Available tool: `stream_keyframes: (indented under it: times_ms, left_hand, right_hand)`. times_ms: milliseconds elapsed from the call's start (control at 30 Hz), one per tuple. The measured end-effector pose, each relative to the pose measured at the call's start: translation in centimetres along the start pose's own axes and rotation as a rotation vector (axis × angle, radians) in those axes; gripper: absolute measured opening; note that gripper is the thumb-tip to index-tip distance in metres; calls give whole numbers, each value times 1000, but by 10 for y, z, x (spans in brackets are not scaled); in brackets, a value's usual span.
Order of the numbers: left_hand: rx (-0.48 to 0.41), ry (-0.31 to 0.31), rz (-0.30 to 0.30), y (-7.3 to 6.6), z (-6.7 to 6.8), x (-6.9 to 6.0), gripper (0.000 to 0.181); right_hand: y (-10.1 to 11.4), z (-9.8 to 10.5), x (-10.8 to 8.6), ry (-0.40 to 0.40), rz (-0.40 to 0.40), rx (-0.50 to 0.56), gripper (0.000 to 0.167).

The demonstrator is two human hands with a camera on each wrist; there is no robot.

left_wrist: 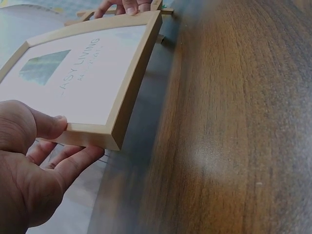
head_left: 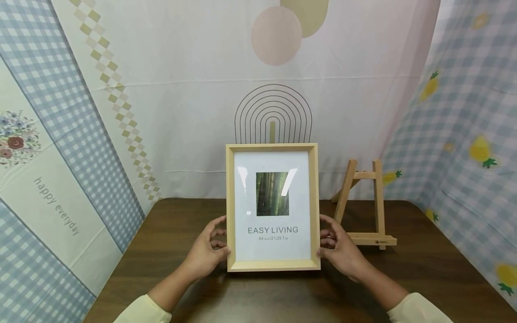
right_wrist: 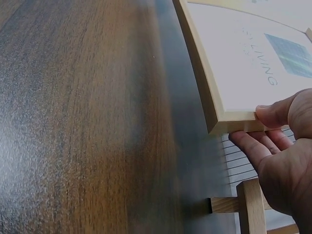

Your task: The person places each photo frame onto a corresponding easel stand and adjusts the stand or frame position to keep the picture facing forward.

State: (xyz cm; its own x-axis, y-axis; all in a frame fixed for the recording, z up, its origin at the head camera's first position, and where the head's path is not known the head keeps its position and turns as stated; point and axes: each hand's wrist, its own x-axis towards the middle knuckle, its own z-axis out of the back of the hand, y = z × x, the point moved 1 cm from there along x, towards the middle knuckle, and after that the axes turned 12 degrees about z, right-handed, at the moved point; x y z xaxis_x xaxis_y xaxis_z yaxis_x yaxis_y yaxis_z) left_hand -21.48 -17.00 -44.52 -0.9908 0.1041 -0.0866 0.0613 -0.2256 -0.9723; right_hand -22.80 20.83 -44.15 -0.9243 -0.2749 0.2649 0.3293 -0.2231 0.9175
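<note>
A picture frame (head_left: 273, 264) with a light wood border stands upright in the head view, facing me. Behind its clear front is a white sheet with a small bamboo photo and the words "EASY LIVING". My left hand (head_left: 208, 251) grips its left side near the lower corner, the thumb on the front edge and the fingers along the side. On the opposite side my right hand (head_left: 341, 251) holds it the same way. Both wrist views show the frame's bottom edge raised off the table. A small wooden easel (head_left: 379, 202) stands just right of the frame, behind my right hand.
The dark brown wooden table (head_left: 169, 251) reaches back to a white patterned cloth (head_left: 194, 125). Checked cloths hang at the left (head_left: 81, 89) and the right (head_left: 456, 170), close to the table's sides.
</note>
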Motion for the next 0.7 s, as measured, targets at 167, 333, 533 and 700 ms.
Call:
stream_keyframes:
  times_ms: [167, 333, 533, 700]
  left_hand:
    - [5, 0, -9, -1, 0, 0, 86]
    - [5, 0, -26, -2, 0, 0, 86]
    - [-1, -13, -31, -1, -1, 1, 87]
    - [-2, -15, -43, 1, -1, 2, 86]
  right_hand:
    - [0, 0, 0, -3, 10, 4, 93]
    - [1, 0, 0, -3, 24, 20, 93]
    - [0, 0, 1, -4, 34, -8, 93]
    - [-3, 0, 3, -4, 36, -39, 91]
